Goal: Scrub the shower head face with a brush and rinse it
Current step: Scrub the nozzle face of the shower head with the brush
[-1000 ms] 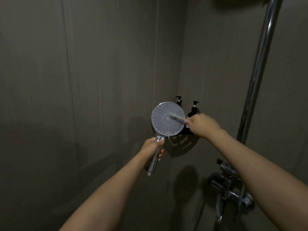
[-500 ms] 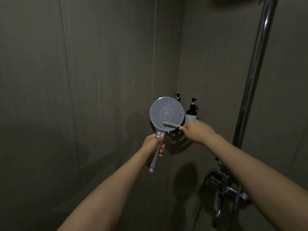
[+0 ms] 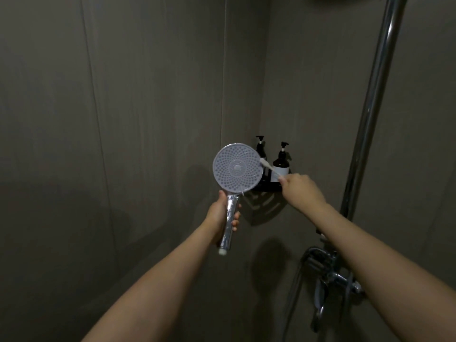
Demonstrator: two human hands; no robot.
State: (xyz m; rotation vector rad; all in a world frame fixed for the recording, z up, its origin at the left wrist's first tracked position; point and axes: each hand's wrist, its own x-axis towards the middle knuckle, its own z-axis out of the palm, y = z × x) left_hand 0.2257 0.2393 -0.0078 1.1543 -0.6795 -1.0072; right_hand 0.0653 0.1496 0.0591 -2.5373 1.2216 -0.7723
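A round shower head (image 3: 237, 167) with a pale dotted face points toward me, upright on its chrome handle. My left hand (image 3: 220, 214) grips that handle from the left, fingers wrapped round it. My right hand (image 3: 299, 191) pinches the stem of a small white brush (image 3: 269, 168). The brush's head lies against the upper right edge of the shower head's face.
A dark corner shelf (image 3: 266, 190) behind the shower head carries two dark pump bottles (image 3: 281, 164). A chrome riser pipe (image 3: 370, 107) runs up the right wall. The mixer tap (image 3: 330, 275) and hose sit low on the right. Grey tiled walls close in on both sides.
The brush has moved from the middle of the face down to its lower part, then up to the upper right edge. My right hand drew back to the right.
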